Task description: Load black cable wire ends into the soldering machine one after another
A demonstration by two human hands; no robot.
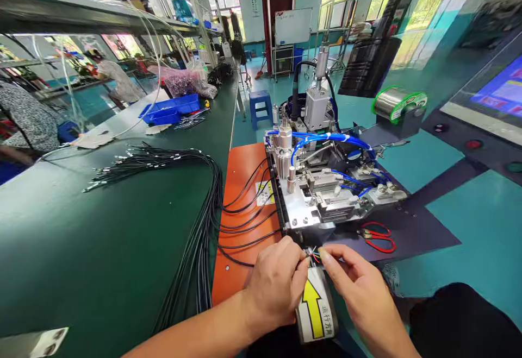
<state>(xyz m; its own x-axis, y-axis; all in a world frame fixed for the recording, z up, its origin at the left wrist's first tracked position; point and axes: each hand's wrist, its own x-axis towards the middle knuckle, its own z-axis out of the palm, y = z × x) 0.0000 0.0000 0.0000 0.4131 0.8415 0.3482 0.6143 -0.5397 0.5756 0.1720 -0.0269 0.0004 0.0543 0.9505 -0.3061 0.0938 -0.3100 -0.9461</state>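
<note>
My left hand [279,279] is closed around the end of a black cable, its fingertips pinched near the stripped tip. Thin coloured wires [314,255] fan out from that tip between my two hands. The thumb and forefinger of my right hand [359,282] pinch the ends of these wires. Just below the fingertips is a metal part bearing a white label with a yellow arrow [313,306]. Directly ahead stands a metal machine [322,184] with blue air tubes, and several black cables [244,233] run to its left side over an orange plate [240,176].
Red-handled scissors [377,237] lie right of my hands. A long bundle of black cables [207,206] curves across the green table [122,255]. Blue trays [171,109] stand farther back. A solder spool [397,104] and a control panel [473,140] are at right. People sit at far left.
</note>
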